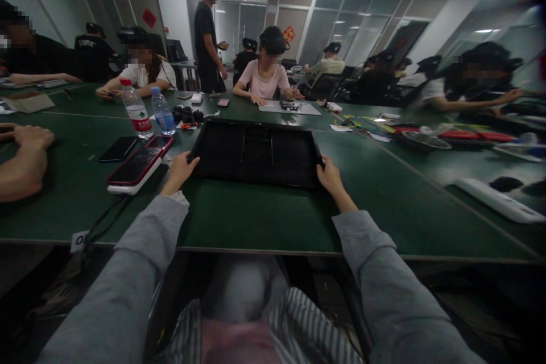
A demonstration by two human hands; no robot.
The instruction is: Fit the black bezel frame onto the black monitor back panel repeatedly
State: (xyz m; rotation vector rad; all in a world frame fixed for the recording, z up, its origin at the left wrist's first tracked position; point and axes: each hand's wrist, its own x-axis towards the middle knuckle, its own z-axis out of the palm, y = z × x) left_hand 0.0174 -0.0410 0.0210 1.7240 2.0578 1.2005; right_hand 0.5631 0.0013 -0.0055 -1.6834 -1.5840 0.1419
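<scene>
The two hands are apart, each closed on one end of a black tray: the left hand (182, 170) grips the left end and the right hand (330, 175) the right end, with both thumbs toward the inside. The black tray (258, 153), a wide rectangle with a raised rim and two slim bars (272, 149) at its middle, lies crosswise in front of the person, over the green table (264, 219); the dark surfaces make it hard to tell whether its underside touches the tabletop. Grey sleeves (145, 239) cover both forearms. To the left of the left hand, a red-edged phone (135, 166) lies on a white block (139, 182), and a black phone (119, 149) lies just beyond. Farther off stand a red-capped bottle (137, 111) and a blue-capped bottle (163, 114), side by side, with small black items (184, 114) to their right. At the far left, a co-worker's hand (34, 137) is above the table. To the right, well apart from the tray, lies a long white bar (497, 199); farther back are yellow cables (358, 123). On the far side, a co-worker in a pink top (267, 81) sits at a grey board (305, 108), and a person in black (207, 34) stands behind, to the left.
</scene>
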